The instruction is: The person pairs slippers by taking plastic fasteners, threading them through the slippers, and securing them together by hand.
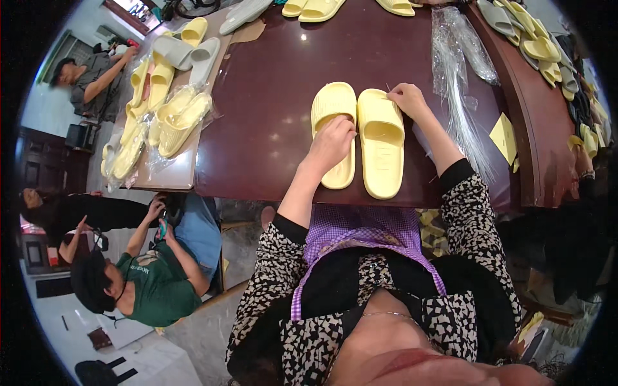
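On the left I can see a tan side table (185,172) carrying clear-bagged yellow slippers (183,127) and, toward its far end, 2 grey slippers (204,59). Around that side I count 3 people: a person in a green T-shirt and black cap (161,296), a person in black (96,209) and a person in a dark grey shirt (96,83). Over on my right, 1 yellow card (504,138) lies beside a raised red-brown ledge (533,145), with a heap of yellow and grey slippers (542,49) farther up.

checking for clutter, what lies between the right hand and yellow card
In the head view, a bundle of pale strands lies on the table between the right hand and yellow card.
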Demonstrator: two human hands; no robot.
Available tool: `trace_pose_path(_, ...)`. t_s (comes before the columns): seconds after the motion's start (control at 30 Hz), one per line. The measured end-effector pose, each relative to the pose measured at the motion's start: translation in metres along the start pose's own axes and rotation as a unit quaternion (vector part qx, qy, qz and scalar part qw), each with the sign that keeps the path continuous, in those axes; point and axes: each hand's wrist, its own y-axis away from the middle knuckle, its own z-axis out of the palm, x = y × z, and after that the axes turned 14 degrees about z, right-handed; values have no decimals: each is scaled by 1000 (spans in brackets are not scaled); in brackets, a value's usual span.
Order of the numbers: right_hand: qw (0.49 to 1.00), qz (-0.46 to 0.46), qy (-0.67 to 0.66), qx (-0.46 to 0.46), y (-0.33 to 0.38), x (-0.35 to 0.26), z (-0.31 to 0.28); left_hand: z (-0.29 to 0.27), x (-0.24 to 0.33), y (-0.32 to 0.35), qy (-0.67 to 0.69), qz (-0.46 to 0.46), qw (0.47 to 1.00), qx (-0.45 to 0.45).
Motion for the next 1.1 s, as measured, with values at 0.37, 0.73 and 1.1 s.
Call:
trace_pose_path(0.37,991,-29,-127,-35,-19,-56,8,-1,-4,3,34,-24,999,11)
trace_pose_path(0.73,967,-27,-85,-237,-15,-117,43,-3,-3,4,27,-4,999,28)
trace_pose_path(1.1,913,-45,-342,-216,8,-100,27,-19,13,-3,23,-70,967,245)
